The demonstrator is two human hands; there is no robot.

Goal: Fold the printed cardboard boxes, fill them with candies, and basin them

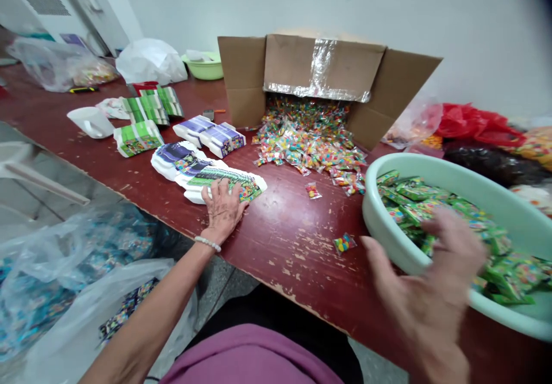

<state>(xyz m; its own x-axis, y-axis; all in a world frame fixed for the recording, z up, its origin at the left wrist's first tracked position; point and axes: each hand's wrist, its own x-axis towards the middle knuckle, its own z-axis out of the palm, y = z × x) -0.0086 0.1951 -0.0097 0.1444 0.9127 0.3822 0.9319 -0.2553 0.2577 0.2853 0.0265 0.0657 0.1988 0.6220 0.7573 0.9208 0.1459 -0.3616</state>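
My left hand (223,208) rests on a fanned row of flat printed green cartons (224,178), fingers apart on their near edge. Purple cartons (175,157) continue the row to its left. My right hand (431,280), smeared by motion, is raised beside the near rim of a pale green basin (457,168). Its thumb and fingers are spread, and nothing shows between them. Green candy packets (435,206) fill much of the basin. One small clear bag of colourful candies (345,244) lies on the table left of my right hand, another (313,190) farther back.
A cardboard box (323,65) on its side spills many small candy bags (302,142) onto the red table (276,234). Bundled purple cartons (211,134), bundled green cartons (138,138) and a white cup (90,122) stand at left. Plastic sacks (81,292) lie below the table edge.
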